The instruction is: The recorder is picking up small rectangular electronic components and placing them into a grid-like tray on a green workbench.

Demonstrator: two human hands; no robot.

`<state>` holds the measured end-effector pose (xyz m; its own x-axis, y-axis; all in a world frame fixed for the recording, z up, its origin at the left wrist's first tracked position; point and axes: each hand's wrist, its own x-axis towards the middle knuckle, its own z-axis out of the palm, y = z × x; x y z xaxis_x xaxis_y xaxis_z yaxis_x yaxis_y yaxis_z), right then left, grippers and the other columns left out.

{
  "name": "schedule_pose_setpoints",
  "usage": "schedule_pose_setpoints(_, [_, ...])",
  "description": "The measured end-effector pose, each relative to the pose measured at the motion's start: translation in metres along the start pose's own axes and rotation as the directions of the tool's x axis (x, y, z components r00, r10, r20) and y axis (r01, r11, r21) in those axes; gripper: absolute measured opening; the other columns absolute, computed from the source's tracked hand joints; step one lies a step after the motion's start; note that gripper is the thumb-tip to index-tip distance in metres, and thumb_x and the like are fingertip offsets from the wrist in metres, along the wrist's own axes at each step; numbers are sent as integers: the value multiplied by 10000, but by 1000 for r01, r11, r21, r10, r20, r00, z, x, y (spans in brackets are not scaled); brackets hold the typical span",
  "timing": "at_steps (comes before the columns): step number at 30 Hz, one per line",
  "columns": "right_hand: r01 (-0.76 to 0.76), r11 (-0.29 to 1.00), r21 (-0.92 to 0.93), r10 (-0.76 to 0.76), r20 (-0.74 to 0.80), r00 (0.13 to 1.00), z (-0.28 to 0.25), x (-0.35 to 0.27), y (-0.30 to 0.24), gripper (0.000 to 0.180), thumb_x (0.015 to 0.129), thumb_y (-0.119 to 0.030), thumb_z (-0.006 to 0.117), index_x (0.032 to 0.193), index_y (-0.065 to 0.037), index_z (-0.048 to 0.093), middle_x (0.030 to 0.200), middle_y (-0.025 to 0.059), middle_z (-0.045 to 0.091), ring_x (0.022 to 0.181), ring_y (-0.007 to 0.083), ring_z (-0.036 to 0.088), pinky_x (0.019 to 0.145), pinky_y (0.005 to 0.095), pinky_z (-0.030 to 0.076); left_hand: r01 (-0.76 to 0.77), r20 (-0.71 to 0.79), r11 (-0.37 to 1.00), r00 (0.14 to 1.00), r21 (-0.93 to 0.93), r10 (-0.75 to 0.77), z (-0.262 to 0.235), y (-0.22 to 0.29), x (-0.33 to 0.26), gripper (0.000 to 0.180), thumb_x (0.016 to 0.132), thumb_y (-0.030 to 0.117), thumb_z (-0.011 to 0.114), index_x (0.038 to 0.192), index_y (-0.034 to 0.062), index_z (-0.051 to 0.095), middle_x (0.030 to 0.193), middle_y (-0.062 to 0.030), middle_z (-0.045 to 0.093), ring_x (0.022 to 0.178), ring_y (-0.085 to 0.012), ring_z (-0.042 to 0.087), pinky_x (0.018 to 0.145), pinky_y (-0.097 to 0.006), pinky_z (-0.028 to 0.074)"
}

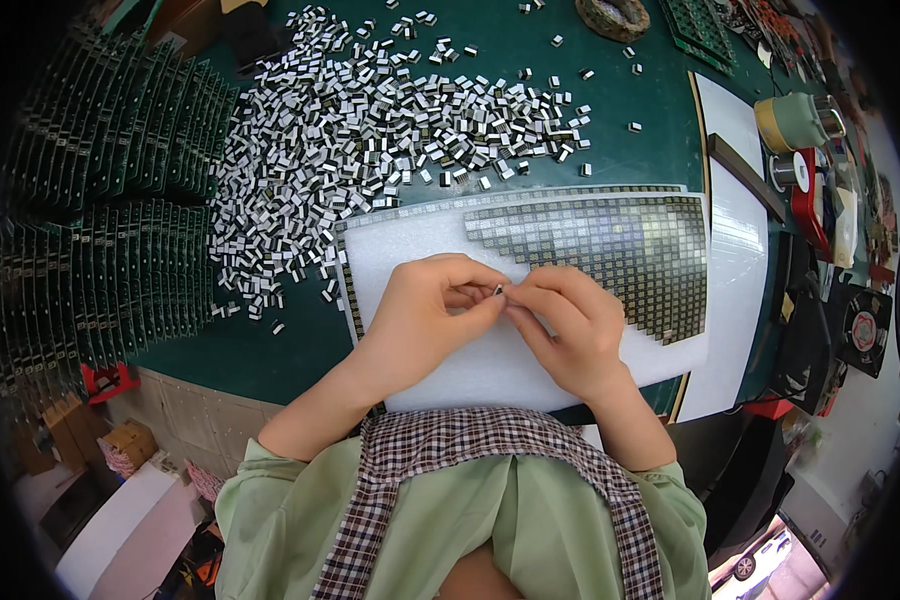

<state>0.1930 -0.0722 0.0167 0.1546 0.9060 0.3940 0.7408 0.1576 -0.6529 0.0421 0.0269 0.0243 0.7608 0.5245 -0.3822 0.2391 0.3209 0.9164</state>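
Note:
Between the thumb and index finger of my left hand (pixel 425 300) is a small black-and-white block (pixel 499 290). My right hand (pixel 575 325) is pinched right beside it, fingertips meeting those of the left. What the right fingertips hold, if anything, is too small to make out. Both hands are above a white sheet (pixel 400 250), whose right part carries a grid of small dark square stickers (pixel 620 250). A large heap of similar small blocks (pixel 370 130) spreads over the green tabletop (pixel 660 140) beyond and to the left of the sheet.
Rows of upright green circuit boards (pixel 120 130) stand on the left. To the right lie a white panel (pixel 725 170), a dark bar (pixel 745 177), a green container (pixel 795 122) and a solder spool on a red stand (pixel 808 195). A ring-shaped tape roll (pixel 613 18) sits at the back.

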Motion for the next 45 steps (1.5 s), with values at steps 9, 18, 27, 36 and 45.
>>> schedule_pose_setpoints(9, [-443, 741, 505, 456, 105, 884, -5, -1, 8, 205, 704, -11, 731, 901, -11, 673, 863, 58, 618, 743, 113, 613, 602, 227, 502, -87, -133, 266, 695, 960, 707, -11, 2, 20, 357, 721, -19, 620, 1076, -4, 597, 975, -138, 580, 911, -311, 557, 779, -348, 466])
schedule_pose_setpoints(18, [-455, 737, 500, 466, 113, 878, -3, -2, 11, 224, 729, -10, 717, 949, -2, 672, 921, 76, 609, 794, 128, 611, 669, 226, 527, -368, 244, 66, 729, 927, 639, -15, -10, 27, 193, 726, 6, 638, 907, -51, 610, 880, -137, 578, 802, -285, 580, 684, -319, 488])
schedule_pose_setpoints(27, [-136, 954, 267, 157, -59, 986, -2, 0, 4, 229, 657, 31, 730, 866, -19, 651, 883, 87, 615, 752, 167, 614, 620, 253, 513, 85, 72, 914, 995, -397, -62, -15, -10, 15, 173, 820, 30, 636, 973, -49, 639, 861, -116, 667, 759, -146, 649, 726, -272, 536])
schedule_pose_setpoints(36, [-84, 960, 266, 104, -62, 993, -2, 1, 6, 246, 634, 28, 736, 858, -32, 655, 854, 79, 621, 746, 187, 614, 623, 271, 496, 203, 192, 864, 973, -461, -126, -15, -10, 15, 191, 835, 77, 641, 986, -39, 642, 855, -110, 670, 758, -131, 644, 725, -244, 523])
schedule_pose_setpoints(45, [-103, 954, 282, 120, -46, 992, -3, 1, 5, 237, 635, 36, 733, 849, -30, 655, 854, 78, 623, 740, 181, 612, 624, 268, 498, 182, 191, 869, 976, -461, -103, -11, -14, 15, 197, 835, 87, 646, 988, -36, 633, 865, -102, 664, 763, -124, 638, 723, -235, 514])
